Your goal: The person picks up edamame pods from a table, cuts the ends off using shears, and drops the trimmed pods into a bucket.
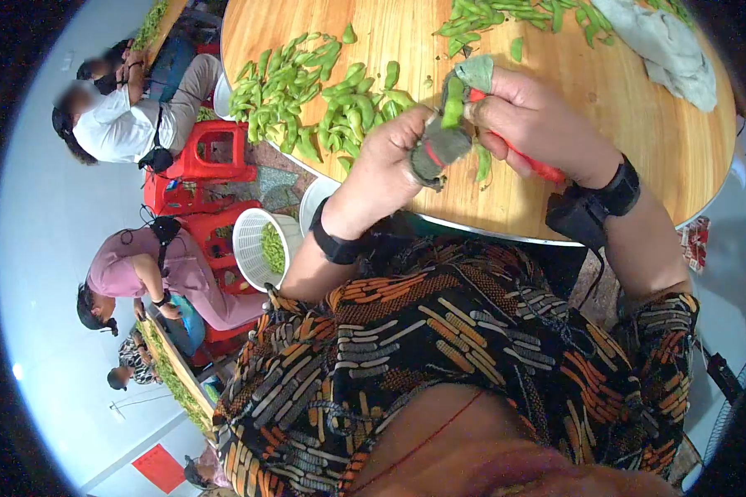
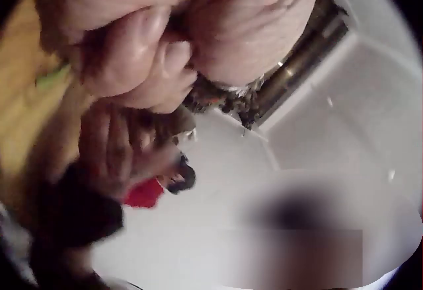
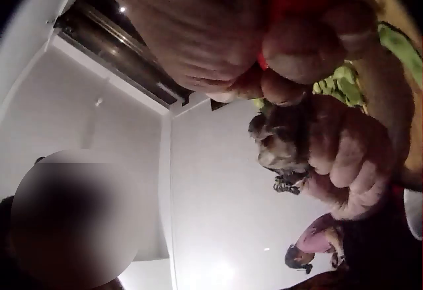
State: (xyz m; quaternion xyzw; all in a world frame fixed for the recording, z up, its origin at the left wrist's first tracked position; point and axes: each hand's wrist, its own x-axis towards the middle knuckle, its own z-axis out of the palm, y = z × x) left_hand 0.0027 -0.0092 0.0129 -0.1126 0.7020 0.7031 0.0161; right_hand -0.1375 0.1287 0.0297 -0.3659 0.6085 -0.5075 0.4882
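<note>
Over the table's near edge, my left hand (image 1: 389, 157) pinches a green soybean pod (image 1: 453, 103), its thumb wrapped in grey cloth (image 1: 446, 149). Close beside it, my right hand (image 1: 539, 120) grips a slim red-handled tool (image 1: 532, 160); the working end is hidden among the fingers. A greenish cloth cover (image 1: 475, 73) wraps a digit of the right hand. Both hands meet at the pod, and the right wrist view shows their fingertips close together. Loose pods (image 1: 356, 112) lie in a heap just left of the hands.
More pods (image 1: 481, 16) and a grey rag (image 1: 663, 50) lie on the far side of the round wooden table (image 1: 638, 157). A white basket (image 1: 257, 244) of pods stands at left, near red stools (image 1: 211, 153). Several people sit at other tables on the left.
</note>
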